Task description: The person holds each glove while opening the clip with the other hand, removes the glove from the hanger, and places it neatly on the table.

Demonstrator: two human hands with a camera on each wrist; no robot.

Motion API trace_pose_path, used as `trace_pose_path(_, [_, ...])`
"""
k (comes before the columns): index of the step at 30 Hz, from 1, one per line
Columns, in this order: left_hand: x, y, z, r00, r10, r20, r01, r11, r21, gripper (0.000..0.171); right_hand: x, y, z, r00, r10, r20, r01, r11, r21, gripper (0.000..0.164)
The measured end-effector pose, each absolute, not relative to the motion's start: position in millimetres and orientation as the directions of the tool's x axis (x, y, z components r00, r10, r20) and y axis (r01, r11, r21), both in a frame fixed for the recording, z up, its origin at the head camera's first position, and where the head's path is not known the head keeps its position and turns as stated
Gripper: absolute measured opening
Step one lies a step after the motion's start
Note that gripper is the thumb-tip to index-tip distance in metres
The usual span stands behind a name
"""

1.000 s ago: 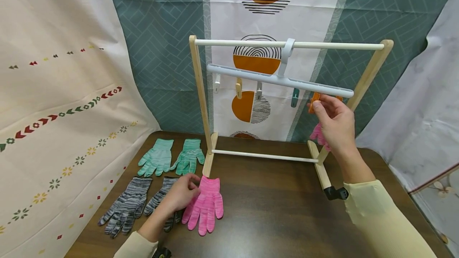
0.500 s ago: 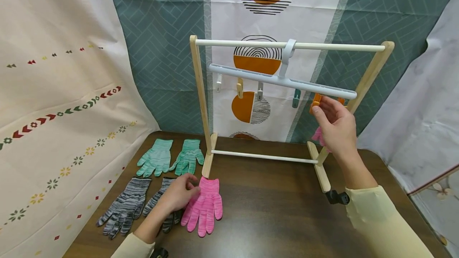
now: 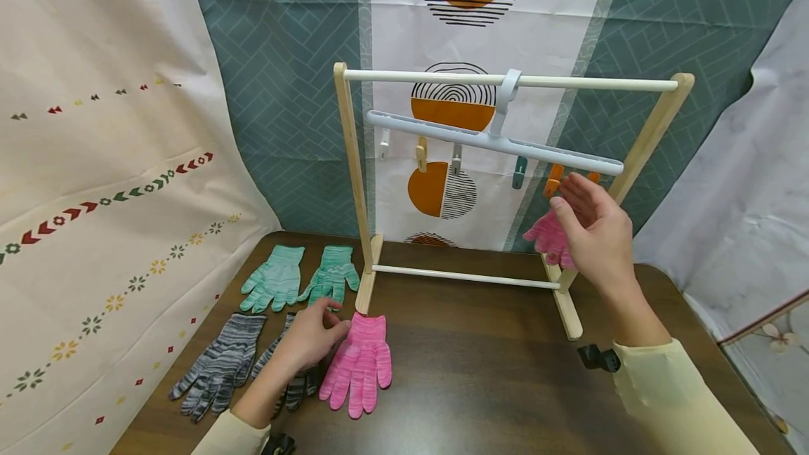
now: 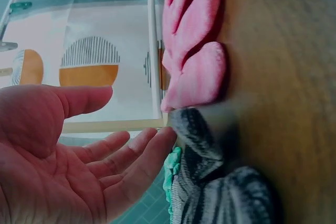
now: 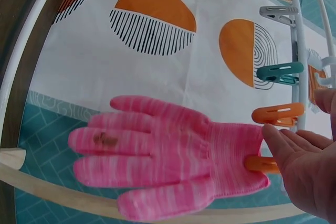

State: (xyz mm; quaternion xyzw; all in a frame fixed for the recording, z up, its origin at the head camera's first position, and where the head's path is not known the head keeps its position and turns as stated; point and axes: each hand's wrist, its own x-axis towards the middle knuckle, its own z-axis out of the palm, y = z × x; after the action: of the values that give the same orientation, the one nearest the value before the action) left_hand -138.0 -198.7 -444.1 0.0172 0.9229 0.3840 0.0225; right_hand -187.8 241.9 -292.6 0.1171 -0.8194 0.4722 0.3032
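Observation:
A pink glove [image 5: 152,150] hangs cuff-up below the light-blue hanger [image 3: 493,140]. An orange clothespin [image 5: 262,164] grips its cuff, and a second orange clothespin [image 5: 278,114] sits at the cuff's other corner. My right hand [image 3: 594,230] is beside these clothespins with its fingers extended and thumb apart, holding nothing. My left hand [image 3: 310,335] hovers over a grey-black striped glove [image 4: 226,192], fingers loosely spread and holding nothing. Just right of it another pink glove [image 3: 357,367] lies flat on the table, cuff away from me.
The hanger hooks over the top bar of a wooden rack [image 3: 350,160]. White, yellow, grey and teal clothespins [image 3: 520,173] hang along it. Two green gloves [image 3: 278,276] and a second grey-black glove [image 3: 224,364] lie on the left of the dark table [image 3: 468,378].
My right hand has let go of the orange clothespin and drawn slightly away from it. More of the hanging pink glove shows now. My left hand has shifted slightly left and away from the table's pink glove.

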Motion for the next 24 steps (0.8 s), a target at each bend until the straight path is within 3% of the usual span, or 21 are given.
trace_pose_path(14, [-147.9,-194.1,-426.1,-0.995,0.029,0.092,0.087,0.677,0.731,0.055,-176.1,248.7,-292.0,-0.711,0.112,0.694,-0.542,0.543,-0.642,0.041])
trace_pose_path(24, [-156.2,-185.7,-416.6,-0.986,0.031,0.166,0.146,0.65,0.746,0.06,-172.2,255.6,-293.4,-0.592,0.107,0.799,-0.618,0.576,-0.535,0.037])
